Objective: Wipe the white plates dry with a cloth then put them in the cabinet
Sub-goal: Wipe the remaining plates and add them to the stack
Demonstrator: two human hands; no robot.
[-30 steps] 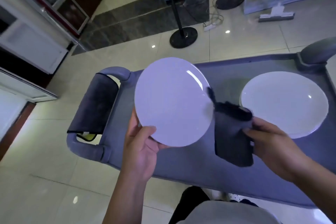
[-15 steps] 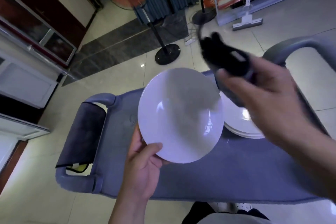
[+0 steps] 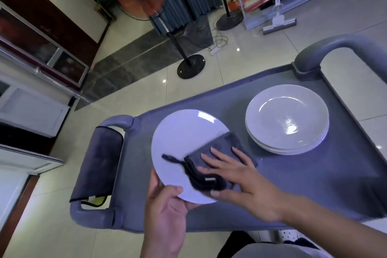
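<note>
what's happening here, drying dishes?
Yes. The left hand grips a white plate by its near rim, held above a grey cart. The right hand presses a dark cloth flat against the plate's face with straight fingers. A stack of white plates waits on the cart to the right. No plate is heading to the cabinet yet.

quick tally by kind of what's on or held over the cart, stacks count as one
plate held in the left hand: 1
stack of plates on the cart: 1; how many are in it is hard to tell
cloth under the right hand: 1
dark towel over the cart's left handle: 1
total: 4
</note>
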